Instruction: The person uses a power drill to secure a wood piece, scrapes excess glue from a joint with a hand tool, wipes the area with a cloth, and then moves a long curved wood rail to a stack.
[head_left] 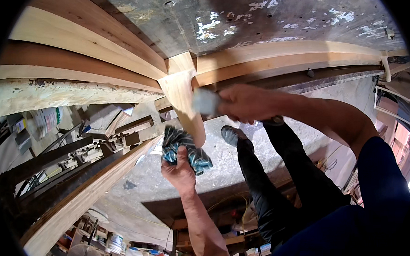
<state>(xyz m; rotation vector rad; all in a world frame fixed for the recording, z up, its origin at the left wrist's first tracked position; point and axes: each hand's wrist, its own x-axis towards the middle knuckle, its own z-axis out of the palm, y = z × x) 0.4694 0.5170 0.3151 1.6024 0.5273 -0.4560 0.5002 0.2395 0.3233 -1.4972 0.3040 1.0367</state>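
A pale wooden frame lies on a worn metal-topped bench. Its curved leg [183,101] points toward me from the corner joint [181,63]. My left hand [179,171] grips a bunched dark cloth [184,150] with a teal and white pattern, held against the leg's near end with the thumb on top. In my right hand [248,103], closed beside the leg, is a mallet [207,103] with a grey, blunt head. The mallet is smeared by motion, and its handle is mostly hidden by my fist. I cannot tell whether its head touches the leg.
The bench top [255,18] has holes and white paint patches. Long rails [284,54] run right, and wide boards [84,37] run left. Below left stand a metal machine frame [99,149] and a long timber [88,192]. My shoe [233,135] stands on the concrete floor [138,187].
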